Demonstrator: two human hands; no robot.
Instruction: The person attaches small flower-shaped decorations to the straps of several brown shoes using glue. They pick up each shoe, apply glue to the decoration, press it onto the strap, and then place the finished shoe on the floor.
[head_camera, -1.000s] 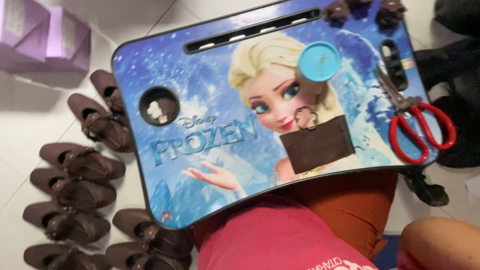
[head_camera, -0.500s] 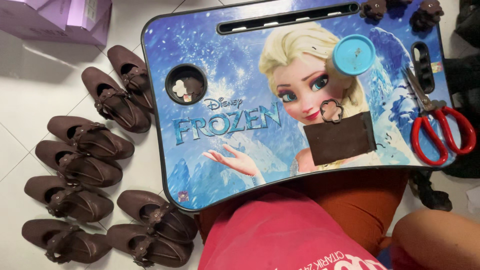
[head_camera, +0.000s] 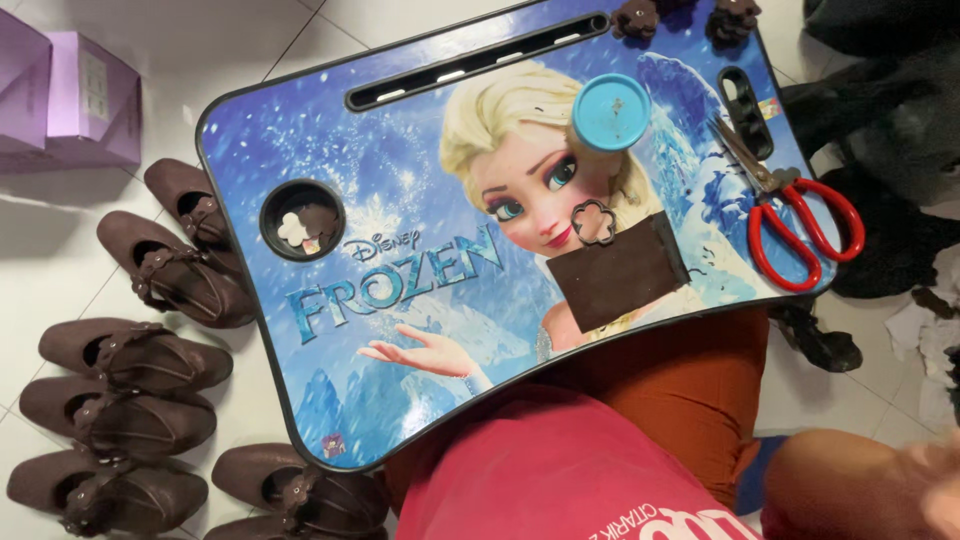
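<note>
Thin brown leather piece (head_camera: 618, 272): light, limp, floppy; best pinched at a free edge. Hands out of view, state impossible to tell.

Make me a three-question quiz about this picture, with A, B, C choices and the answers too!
1. Where are the scissors?
A. on the lap tray's right edge
B. on the floor
C. in the round cup hole

2. What colour is the round lid?
A. red
B. light blue
C. purple

3. How do the scissors lie?
A. standing up
B. held in a hand
C. flat, nobody touching them

Answers: 1 A, they rest on the tray. 2 B, it is plainly blue. 3 C, no hand is on them.
</note>
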